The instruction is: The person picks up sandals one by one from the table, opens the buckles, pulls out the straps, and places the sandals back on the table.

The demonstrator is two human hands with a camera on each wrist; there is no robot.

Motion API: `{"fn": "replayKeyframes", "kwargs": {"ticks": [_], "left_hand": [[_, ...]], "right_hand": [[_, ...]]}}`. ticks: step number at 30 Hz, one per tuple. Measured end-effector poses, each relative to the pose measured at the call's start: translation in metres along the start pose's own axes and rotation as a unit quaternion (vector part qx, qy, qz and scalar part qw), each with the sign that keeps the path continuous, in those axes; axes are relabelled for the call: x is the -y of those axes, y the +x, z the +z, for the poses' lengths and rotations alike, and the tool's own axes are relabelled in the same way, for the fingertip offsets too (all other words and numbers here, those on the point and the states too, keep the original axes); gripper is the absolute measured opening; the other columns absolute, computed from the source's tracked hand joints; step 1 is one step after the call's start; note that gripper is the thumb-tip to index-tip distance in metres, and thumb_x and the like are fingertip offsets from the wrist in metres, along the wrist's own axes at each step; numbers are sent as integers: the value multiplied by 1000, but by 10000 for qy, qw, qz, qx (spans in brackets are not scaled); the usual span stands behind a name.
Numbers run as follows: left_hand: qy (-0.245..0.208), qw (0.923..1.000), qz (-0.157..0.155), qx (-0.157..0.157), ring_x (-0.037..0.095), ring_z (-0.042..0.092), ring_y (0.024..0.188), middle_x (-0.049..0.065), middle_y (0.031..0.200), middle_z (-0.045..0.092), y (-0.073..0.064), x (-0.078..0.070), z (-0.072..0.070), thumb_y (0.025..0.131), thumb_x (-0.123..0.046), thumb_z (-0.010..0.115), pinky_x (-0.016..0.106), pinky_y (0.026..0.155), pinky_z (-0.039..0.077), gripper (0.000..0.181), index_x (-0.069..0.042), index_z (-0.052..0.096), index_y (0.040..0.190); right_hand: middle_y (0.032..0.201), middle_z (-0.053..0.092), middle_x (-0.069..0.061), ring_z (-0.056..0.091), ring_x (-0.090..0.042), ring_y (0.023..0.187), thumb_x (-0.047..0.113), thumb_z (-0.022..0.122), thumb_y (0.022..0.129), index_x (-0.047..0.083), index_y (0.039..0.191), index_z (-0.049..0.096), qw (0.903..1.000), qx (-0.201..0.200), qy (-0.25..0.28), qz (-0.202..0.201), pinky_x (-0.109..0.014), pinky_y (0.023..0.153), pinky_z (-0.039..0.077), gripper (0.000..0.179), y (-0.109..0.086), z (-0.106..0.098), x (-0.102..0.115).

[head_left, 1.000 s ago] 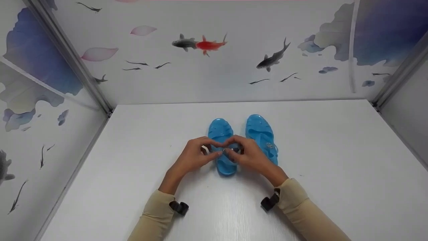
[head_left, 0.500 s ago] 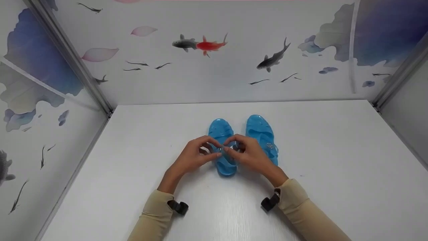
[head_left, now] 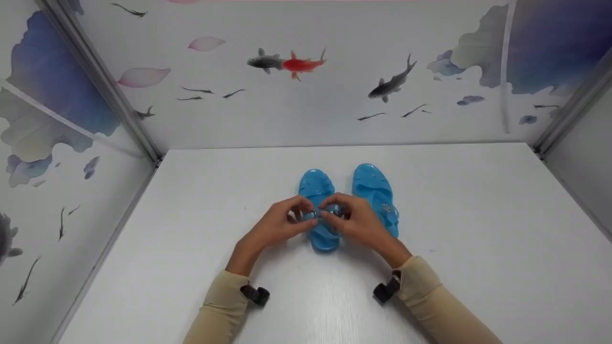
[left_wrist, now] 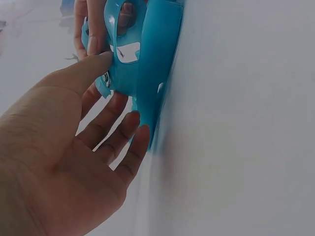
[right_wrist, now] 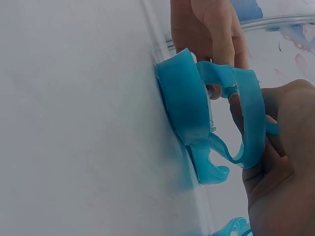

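Observation:
Two blue jelly sandals stand side by side on the white table, toes to the far wall. At the left sandal (head_left: 315, 184), both hands work on its ankle strap (right_wrist: 253, 118), which arches above the sole. My left hand (head_left: 277, 222) pinches the strap near a small metal buckle (left_wrist: 106, 77); its other fingers spread loosely beside the sandal. My right hand (head_left: 361, 220) pinches the strap from the other side with thumb and index finger, fingertips close to the left ones. The fingers hide part of the buckle. The right sandal (head_left: 372, 184) lies untouched, close beyond the right hand.
The white table (head_left: 215, 191) reaches to a back wall (head_left: 306, 114) printed with fish and petals. Side panels with metal posts (head_left: 103, 86) enclose it left and right. A black wrist camera (head_left: 258, 296) sits at each tan cuff.
Both hands stay at the left sandal with small finger movements. The left fingertips have parted slightly, and more of the blue strap and shiny buckle now shows between the hands.

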State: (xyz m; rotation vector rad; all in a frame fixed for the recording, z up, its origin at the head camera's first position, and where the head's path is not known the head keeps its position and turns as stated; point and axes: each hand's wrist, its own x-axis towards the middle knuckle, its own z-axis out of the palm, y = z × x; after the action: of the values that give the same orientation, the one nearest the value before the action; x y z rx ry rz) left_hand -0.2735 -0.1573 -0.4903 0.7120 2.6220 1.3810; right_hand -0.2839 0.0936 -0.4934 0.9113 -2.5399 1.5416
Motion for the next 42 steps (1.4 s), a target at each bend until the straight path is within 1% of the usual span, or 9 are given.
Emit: {"fn": "replayKeyframes", "kwargs": {"ticks": [6,10,14,18,24,30,35,40,42], "left_hand": [[44,9998,91,183,18,63,107,2,118,71,0,1,0,104,-28,75,36,93,57,28,-19,69,129],[86,9999,43,132,17,63,107,-1,118,72,0,3,1,105,-32,73,37,95,57,26,-21,70,128],[120,9999,28,1,15,65,107,-1,116,73,2,3,4,105,-36,73,39,96,59,22,-20,71,121],[95,9999,17,-52,17,64,106,1,113,72,3,1,7,105,-32,73,40,97,61,18,-17,69,114],[134,9999,-38,-57,16,66,108,-1,115,72,3,-2,9,106,-33,72,39,100,62,17,-19,69,115],[132,9999,-40,61,15,66,107,0,113,70,3,-4,9,108,-36,68,39,102,61,20,-18,67,117],[26,9999,-63,100,18,62,103,3,112,68,2,-6,11,108,-26,64,37,97,57,16,-14,64,120],[-18,9994,-347,-66,16,58,96,1,103,61,2,-7,17,103,-18,61,31,84,49,13,-14,60,116],[-32,9992,-377,-149,16,57,94,0,99,58,1,-7,19,101,-16,62,31,81,47,13,-13,58,113]], "right_hand": [[109,78,7,66,-15,75,24,76,104,24,121,77,9997,86,207,-45,-25,66,57,17,0,0,1],[114,78,5,64,-15,81,24,76,104,23,121,77,9995,93,286,-94,-25,69,56,18,0,2,0],[114,78,8,64,-15,85,26,77,104,24,121,77,9997,24,207,-84,-26,73,55,17,0,3,0],[112,78,10,64,-15,86,27,77,103,25,120,77,9999,-8,108,-86,-27,74,56,17,-1,4,-1],[110,78,12,65,-16,87,26,77,103,25,120,77,9999,-102,-72,-67,-26,74,57,17,-1,1,-2],[105,77,11,62,-16,79,25,76,104,23,119,77,9992,-317,-254,10,-25,67,52,15,0,0,-3],[101,75,11,60,-15,73,23,75,104,23,118,77,9994,-296,-191,-59,-24,63,49,13,0,2,-4],[102,76,12,59,-14,72,22,74,105,23,118,76,9994,-202,-195,-208,-24,63,49,13,0,5,-1],[102,76,13,59,-13,73,22,74,105,22,117,77,9992,-190,-239,-253,-24,63,49,13,0,5,0]]}}
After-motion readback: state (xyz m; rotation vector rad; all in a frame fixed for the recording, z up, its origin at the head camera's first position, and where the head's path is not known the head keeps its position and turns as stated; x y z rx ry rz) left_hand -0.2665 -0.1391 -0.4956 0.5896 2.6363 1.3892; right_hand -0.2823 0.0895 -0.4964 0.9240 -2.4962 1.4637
